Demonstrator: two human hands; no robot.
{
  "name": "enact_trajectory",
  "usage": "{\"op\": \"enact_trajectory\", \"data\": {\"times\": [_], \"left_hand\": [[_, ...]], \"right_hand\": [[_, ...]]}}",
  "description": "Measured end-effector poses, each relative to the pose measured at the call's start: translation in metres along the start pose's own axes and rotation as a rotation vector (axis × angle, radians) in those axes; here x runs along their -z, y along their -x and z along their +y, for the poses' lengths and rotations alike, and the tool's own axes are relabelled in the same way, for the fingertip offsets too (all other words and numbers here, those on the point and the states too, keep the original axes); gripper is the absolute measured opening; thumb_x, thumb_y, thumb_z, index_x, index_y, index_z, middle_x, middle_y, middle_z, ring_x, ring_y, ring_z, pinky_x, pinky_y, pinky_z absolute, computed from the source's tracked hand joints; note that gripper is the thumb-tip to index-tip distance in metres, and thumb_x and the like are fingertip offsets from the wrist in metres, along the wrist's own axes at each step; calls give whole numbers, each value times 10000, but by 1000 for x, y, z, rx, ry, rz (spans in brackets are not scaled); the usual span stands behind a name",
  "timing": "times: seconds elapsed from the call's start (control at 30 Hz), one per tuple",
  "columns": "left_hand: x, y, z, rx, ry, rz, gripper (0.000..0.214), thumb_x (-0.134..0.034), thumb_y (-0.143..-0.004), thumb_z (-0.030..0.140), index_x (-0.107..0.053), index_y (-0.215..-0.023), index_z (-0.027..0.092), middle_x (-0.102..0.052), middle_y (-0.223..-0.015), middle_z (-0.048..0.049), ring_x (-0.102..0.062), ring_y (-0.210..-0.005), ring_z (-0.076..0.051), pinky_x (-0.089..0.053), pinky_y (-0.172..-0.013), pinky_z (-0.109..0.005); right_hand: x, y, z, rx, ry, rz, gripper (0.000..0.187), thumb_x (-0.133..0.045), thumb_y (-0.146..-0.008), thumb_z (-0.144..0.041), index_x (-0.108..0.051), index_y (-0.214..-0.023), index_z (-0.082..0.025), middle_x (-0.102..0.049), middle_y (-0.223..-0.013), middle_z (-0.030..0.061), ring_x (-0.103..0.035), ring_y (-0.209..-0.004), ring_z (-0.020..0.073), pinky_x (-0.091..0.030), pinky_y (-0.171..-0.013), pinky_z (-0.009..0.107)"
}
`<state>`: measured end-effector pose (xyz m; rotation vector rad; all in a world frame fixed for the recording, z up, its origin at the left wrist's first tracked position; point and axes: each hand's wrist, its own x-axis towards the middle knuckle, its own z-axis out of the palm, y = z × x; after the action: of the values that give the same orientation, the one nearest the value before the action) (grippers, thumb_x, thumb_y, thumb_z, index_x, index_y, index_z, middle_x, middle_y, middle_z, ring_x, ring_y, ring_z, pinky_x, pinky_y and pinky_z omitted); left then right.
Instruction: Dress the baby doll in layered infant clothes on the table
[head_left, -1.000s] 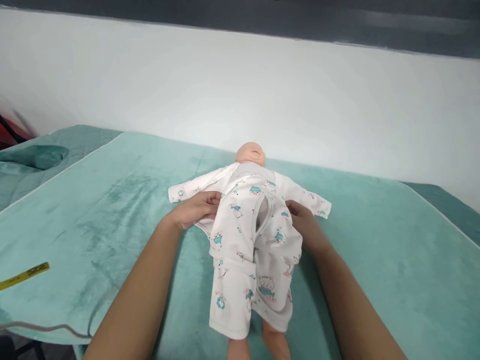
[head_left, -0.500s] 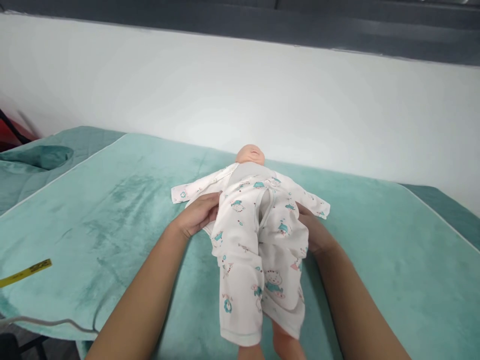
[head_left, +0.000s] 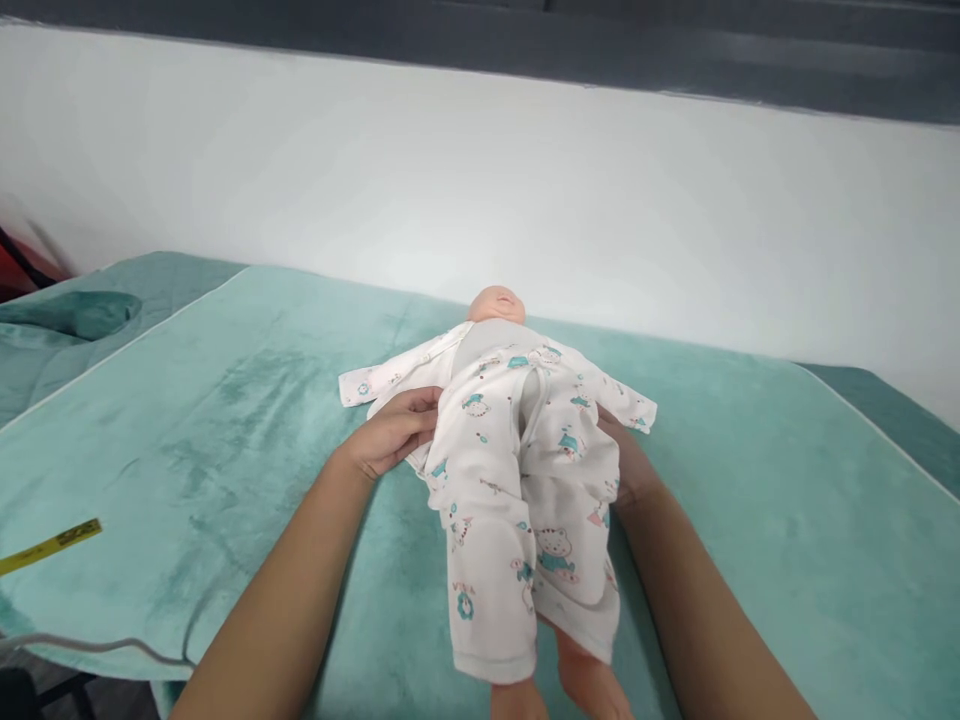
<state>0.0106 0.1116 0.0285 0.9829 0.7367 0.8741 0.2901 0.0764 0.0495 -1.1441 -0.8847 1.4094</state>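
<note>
A baby doll (head_left: 498,304) lies on its back, head toward the wall, dressed in a white printed long-sleeved top (head_left: 409,368). White baby pants (head_left: 491,560) with teal and pink animal prints cover its legs and reach up over the belly; its lower legs stick out below the cuffs. My left hand (head_left: 397,430) is at the left side of the pants near the waist, thumb and fingers closed on the fabric edge. On the opposite side, my right hand (head_left: 628,458) is against the pants at hip height, its fingers mostly hidden by the cloth.
A teal plush cover (head_left: 225,400) lies over the table beneath the doll. A white wall (head_left: 480,180) rises behind it. At the left are a yellow strip (head_left: 52,546), a grey cable (head_left: 97,643) near the front edge and a bunched teal cloth (head_left: 75,312).
The doll's legs and the pant legs have swung a little to the right and up. Both hands stay at the sides of the pants, and the view has shifted slightly.
</note>
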Motion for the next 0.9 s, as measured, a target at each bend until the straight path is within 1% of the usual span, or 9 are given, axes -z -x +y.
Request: {"op": "enact_trajectory", "data": {"times": [0.1, 0.2, 0.3, 0.4, 0.53, 0.7, 0.8, 0.9], "left_hand": [[-5, 1, -2, -40, 20, 61, 289, -783, -676, 216, -663, -934, 163, -717, -866, -31, -665, -803, -170, -493, -709, -262], [-12, 1, -2, -78, 44, 125, 289, -791, -660, 228, -624, -891, 179, -655, -747, 17, -620, -697, -139, -459, -626, -235], [-20, 0, -1, -100, 71, 200, 300, -808, -642, 244, -567, -808, 183, -593, -683, 49, -544, -610, -96, -421, -571, -207], [-28, 0, 1, -97, 77, 280, 333, -821, -627, 269, -539, -780, 181, -569, -664, 56, -498, -571, -78, -392, -536, -195], [-34, -1, 3, -81, 89, 347, 375, -837, -591, 299, -538, -786, 184, -578, -671, 51, -523, -575, -91, -398, -532, -204], [-36, -3, 4, -63, 119, 351, 384, -830, -576, 310, -537, -792, 188, -589, -679, 52, -533, -573, -95, -412, -547, -217], [-36, -3, 4, -73, 106, 374, 374, -819, -565, 294, -532, -780, 188, -572, -658, 59, -509, -558, -90, -391, -531, -211], [-37, -2, 5, -87, 84, 405, 360, -803, -567, 296, -531, -778, 188, -564, -646, 62, -491, -554, -87, -376, -523, -206]], "right_hand": [[-4, -1, 3, 36, 28, 29, 244, -777, -596, -272, -719, -832, -248, -763, -879, 22, -699, -856, 245, -542, -656, 316], [-7, -4, 6, 82, 91, 73, 235, -750, -603, -278, -713, -833, -252, -758, -857, 15, -682, -872, 241, -529, -668, 313], [-10, -6, 8, 151, 169, 107, 241, -734, -589, -293, -716, -828, -277, -759, -881, 23, -662, -966, 284, -537, -736, 352], [-11, -8, 8, 184, 273, 128, 239, -739, -581, -308, -709, -818, -303, -758, -932, 45, -635, -1042, 326, -537, -807, 395], [-10, -11, 7, 193, 359, 164, 211, -741, -618, -374, -682, -809, -310, -745, -959, 65, -636, -1048, 341, -523, -881, 429], [-9, -11, 6, 232, 304, 90, 236, -758, -617, -422, -682, -810, -308, -743, -968, 77, -638, -1075, 339, -514, -886, 422], [-10, -10, 6, 231, 251, 38, 255, -780, -597, -363, -695, -830, -306, -753, -976, 54, -614, -1148, 319, -496, -949, 402], [-11, -10, 6, 207, 209, 1, 313, -783, -594, -303, -710, -898, -296, -761, -996, 27, -594, -1193, 293, -464, -1017, 389]]}}
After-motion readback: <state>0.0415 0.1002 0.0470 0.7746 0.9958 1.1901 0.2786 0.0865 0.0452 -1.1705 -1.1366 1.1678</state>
